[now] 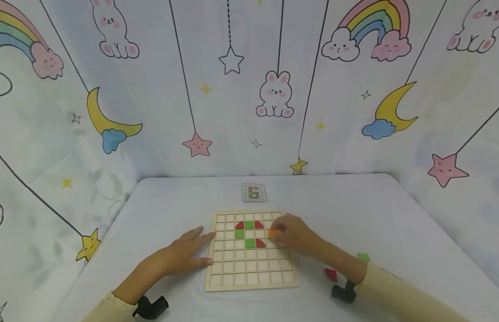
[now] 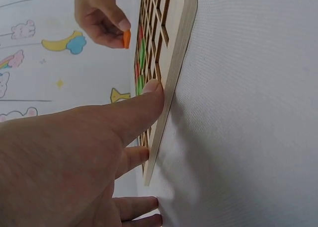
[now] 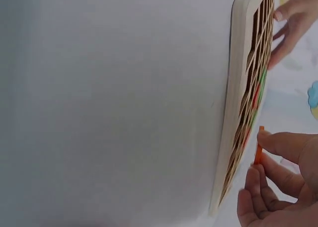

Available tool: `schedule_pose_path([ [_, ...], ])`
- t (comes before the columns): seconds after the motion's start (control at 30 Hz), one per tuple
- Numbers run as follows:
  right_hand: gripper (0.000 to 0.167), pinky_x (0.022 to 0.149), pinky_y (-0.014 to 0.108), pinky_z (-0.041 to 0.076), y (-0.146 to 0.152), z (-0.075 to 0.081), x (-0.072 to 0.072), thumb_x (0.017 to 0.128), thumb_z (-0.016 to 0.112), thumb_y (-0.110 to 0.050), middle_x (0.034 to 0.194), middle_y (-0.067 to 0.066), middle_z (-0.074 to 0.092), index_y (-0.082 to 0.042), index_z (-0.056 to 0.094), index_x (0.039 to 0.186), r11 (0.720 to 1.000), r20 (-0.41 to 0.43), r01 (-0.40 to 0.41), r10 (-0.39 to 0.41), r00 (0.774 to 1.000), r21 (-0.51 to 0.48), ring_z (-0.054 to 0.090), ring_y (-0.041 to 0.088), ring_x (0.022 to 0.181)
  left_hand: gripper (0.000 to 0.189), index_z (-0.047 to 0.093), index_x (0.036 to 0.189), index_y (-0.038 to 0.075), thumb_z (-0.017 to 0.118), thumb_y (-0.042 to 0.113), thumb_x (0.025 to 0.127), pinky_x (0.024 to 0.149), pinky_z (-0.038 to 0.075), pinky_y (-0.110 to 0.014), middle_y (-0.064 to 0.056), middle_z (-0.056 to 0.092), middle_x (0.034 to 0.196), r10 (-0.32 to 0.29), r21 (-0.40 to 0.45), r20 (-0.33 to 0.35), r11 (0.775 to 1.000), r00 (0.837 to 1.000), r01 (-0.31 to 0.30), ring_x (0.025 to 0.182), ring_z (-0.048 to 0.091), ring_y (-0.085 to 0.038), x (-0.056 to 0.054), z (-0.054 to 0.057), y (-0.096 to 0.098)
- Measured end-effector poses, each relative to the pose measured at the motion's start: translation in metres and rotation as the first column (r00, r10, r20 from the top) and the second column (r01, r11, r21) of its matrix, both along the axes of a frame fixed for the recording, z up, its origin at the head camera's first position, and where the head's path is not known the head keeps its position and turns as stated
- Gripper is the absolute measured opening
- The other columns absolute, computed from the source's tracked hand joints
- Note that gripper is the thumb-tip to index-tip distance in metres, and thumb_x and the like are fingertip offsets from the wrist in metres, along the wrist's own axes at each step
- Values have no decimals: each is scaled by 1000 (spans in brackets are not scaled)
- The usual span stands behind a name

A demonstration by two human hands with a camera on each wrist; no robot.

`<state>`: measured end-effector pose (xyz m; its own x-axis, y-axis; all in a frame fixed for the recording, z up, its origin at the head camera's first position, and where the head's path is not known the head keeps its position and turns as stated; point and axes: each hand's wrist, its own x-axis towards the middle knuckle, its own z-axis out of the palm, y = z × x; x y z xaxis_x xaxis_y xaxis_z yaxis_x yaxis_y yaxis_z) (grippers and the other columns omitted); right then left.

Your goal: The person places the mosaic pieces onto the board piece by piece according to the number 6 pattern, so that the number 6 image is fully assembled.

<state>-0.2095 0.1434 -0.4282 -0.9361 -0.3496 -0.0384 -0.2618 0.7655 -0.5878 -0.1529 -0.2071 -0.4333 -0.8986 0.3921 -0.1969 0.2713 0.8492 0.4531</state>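
Observation:
A square wooden grid board lies on the white table, with several red quarter-round and green square tiles set in its upper cells. One green tile sits beside a red tile near the middle. My right hand pinches an orange tile between thumb and fingers, over the board's right side. In the right wrist view that orange tile is seen edge-on, above the grid. My left hand rests at the board's left edge, fingers spread, with thumb and index fingertip touching the rim.
Behind the board lies a small card printed with a gridded pattern. Right of the board, near my right forearm, are a loose red piece and a green piece. A patterned cloth hangs behind the table.

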Motion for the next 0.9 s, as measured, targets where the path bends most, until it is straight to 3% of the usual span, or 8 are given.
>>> schedule_pose_path([
  [0.23,16,89,37,57,-37,2,3,95,77,-11,103,-1,66,-9,76,111,993,-27,-110,109,994,-30,60,16,98,79,40,164,26,71,56,97,117,33,-73,-25,25,171,8,-22,13,1000,1000,-8,155,27,-51,-3,-2,2],
  [0.47,19,84,33,57,-60,2,7,94,79,-11,103,4,67,-2,76,111,971,-93,-238,235,967,-16,61,16,95,79,40,164,26,71,55,98,117,33,-73,-25,25,171,6,-15,16,1000,1000,-6,156,27,-50,-3,-1,2],
  [0.67,18,81,28,54,-73,0,8,93,82,-16,98,0,66,-6,78,107,969,-74,-239,243,967,57,57,13,91,78,40,164,26,71,55,98,116,33,-74,-25,25,171,7,-14,20,1000,1000,-7,155,28,-51,-2,1,2],
  [0.9,16,88,26,57,-78,-2,14,92,80,-9,104,-1,71,-7,77,107,961,-100,-264,271,957,77,61,12,99,79,41,164,26,71,56,97,116,34,-74,-26,26,170,5,-16,13,1000,1000,-5,155,28,-51,-2,0,2],
])
